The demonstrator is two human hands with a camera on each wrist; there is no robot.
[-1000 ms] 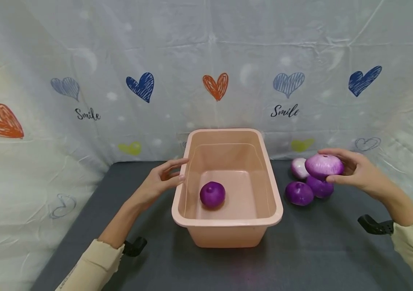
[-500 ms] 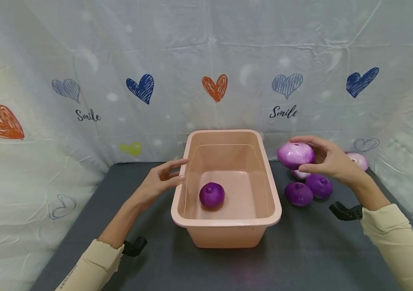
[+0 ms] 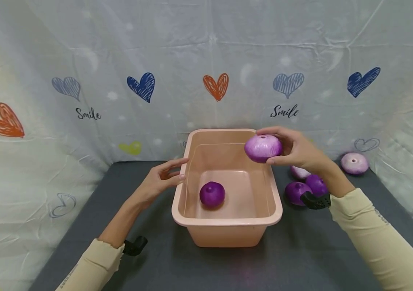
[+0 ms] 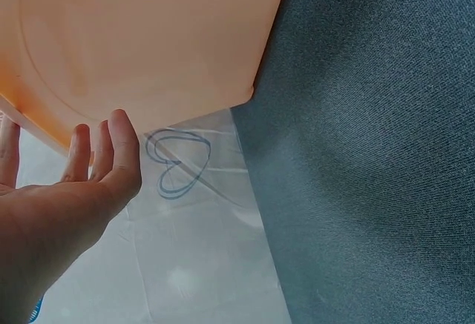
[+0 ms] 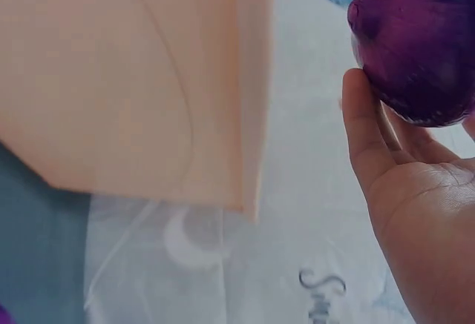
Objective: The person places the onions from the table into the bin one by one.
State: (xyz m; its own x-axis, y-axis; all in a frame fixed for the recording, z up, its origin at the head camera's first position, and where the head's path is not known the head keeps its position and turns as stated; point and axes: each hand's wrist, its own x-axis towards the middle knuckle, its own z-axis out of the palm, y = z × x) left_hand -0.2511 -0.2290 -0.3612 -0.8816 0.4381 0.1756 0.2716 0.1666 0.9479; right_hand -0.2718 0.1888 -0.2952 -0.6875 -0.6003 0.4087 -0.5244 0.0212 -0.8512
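Note:
Over the right side of the peach plastic basin (image 3: pixel 226 222), my right hand (image 3: pixel 299 151) holds a red onion (image 3: pixel 263 148) between thumb and fingers. Its pale, holed end faces up; the right wrist view shows the purple underside of this onion (image 5: pixel 427 42) with its pointed tip. One purple onion (image 3: pixel 212 195) lies on the basin floor. My left hand (image 3: pixel 159 180) rests fingertips and thumb against the basin's left rim. In the left wrist view the fingers (image 4: pixel 125 142) of that hand are loosely extended beside the basin's outer wall (image 4: pixel 148 42).
Right of the basin, two purple onions (image 3: pixel 295 193) and a paler onion (image 3: pixel 300 172) sit clustered on the dark grey tabletop (image 3: pixel 228 268), partly behind my right wrist. Another pale onion (image 3: pixel 354 163) stands farther right. A curtain with printed hearts (image 3: pixel 215 87) hangs behind.
My right hand has carried the onion left, from above the cluster to over the basin's right rim. The far-right pale onion has come into sight. My left hand stays at the rim.

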